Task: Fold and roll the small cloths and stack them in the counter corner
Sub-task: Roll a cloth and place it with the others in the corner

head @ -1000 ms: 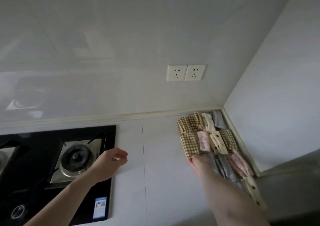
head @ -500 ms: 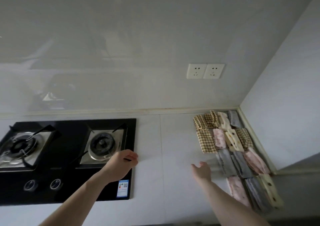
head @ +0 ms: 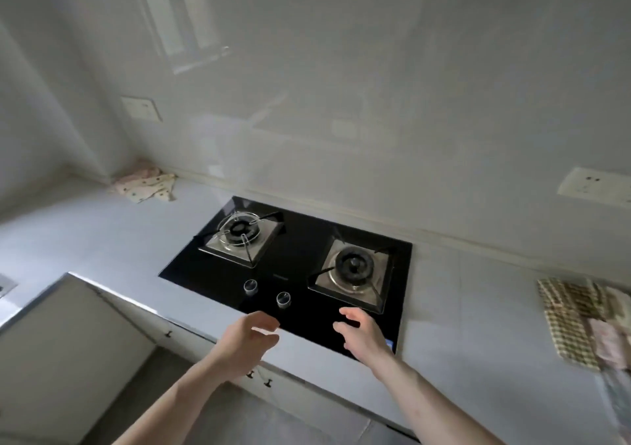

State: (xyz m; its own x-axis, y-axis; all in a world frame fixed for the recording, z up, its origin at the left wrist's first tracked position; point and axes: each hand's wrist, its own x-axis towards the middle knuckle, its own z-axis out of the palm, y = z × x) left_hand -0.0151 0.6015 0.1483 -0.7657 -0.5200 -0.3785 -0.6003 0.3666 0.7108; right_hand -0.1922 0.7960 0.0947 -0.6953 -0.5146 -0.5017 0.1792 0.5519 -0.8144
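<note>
A loose heap of small cloths (head: 145, 187), cream with dark dots and some pink, lies in the far left corner of the counter. At the right edge lies the stack of folded cloths (head: 577, 321), its nearest one checked in brown and cream, partly cut off by the frame. My left hand (head: 247, 337) hovers over the counter's front edge with fingers apart, holding nothing. Over the front right of the hob, my right hand (head: 362, 333) is open too and holds nothing.
A black glass gas hob (head: 297, 273) with two burners and two knobs sits in the counter between the hands and the wall. A white cabinet panel (head: 65, 338) juts out at lower left. Wall sockets (head: 596, 185) sit at the right.
The view has swung left from the folded stack toward the hob and the far left corner. My right hand has left the stack and now hovers beside my left hand over the hob.
</note>
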